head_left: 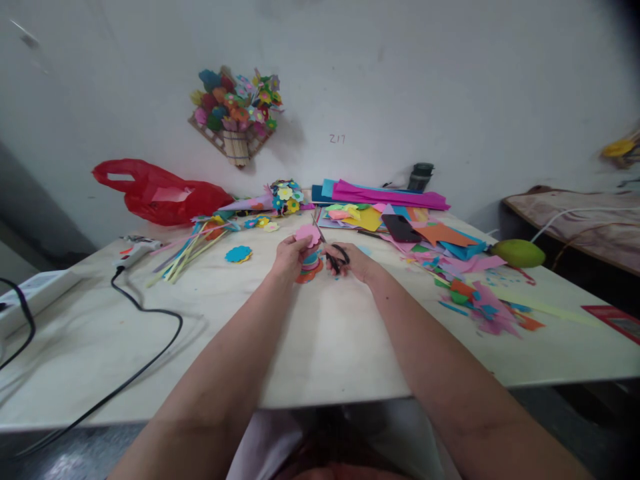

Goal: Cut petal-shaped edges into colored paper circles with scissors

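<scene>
Between the thumb and fingers of my left hand (290, 256) is a pink paper flower (308, 234) with a scalloped edge. My right hand (356, 261) grips black-handled scissors (338, 256), their blades pointing up and away beside the pink flower's right edge. Whether the blades touch the paper I cannot tell. Under the hands lie several stacked paper flowers (311, 267), orange at the bottom, partly hidden by my left hand. A blue paper flower (239, 254), with yellow showing beneath it, rests on the table to the left.
A hot glue gun (140, 253) with a black cord lies at left, near a white power strip (43, 297). Paper strips (187, 250) and a red plastic bag (165, 193) are behind. Paper scraps (493, 310), a phone (400, 228) and coloured sheets (390, 195) cover the right side.
</scene>
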Available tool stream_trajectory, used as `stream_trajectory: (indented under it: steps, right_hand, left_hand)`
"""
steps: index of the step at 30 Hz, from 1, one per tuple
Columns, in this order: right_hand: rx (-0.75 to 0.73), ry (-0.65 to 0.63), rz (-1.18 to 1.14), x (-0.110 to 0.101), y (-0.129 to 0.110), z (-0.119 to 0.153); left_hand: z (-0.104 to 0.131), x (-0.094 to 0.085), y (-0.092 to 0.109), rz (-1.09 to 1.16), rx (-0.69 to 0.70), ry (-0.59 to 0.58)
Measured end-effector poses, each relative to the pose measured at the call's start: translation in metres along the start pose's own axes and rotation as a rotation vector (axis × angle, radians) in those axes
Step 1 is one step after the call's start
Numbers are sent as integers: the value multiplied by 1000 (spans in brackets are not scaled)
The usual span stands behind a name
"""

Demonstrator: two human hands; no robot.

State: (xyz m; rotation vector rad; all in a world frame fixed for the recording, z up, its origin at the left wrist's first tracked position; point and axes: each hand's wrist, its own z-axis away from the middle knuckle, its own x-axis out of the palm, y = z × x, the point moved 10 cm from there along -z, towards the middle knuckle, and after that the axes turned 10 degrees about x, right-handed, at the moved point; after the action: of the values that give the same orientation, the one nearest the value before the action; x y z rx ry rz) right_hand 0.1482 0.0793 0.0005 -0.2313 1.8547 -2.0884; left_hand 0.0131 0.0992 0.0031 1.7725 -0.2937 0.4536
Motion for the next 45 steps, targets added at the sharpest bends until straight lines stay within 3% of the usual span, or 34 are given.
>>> stream_trajectory:
  steps: [11, 23, 31, 39, 45]
  right_hand:
    - [24, 39, -36, -1, 1, 0]
    - [-4, 51, -12, 0, 3, -3]
    - [8, 62, -6, -1, 6, -8]
    - [39, 82, 0, 2, 4, -3]
    - [59, 123, 5, 0, 3, -2]
  left_hand:
    - [0, 0, 0, -21, 34, 39]
    - [2, -5, -10, 64, -31, 146]
    - [1, -5, -14, 94, -44, 132]
    - [11, -3, -7, 194, -49, 240]
    - [12, -3, -8, 208, -53, 256]
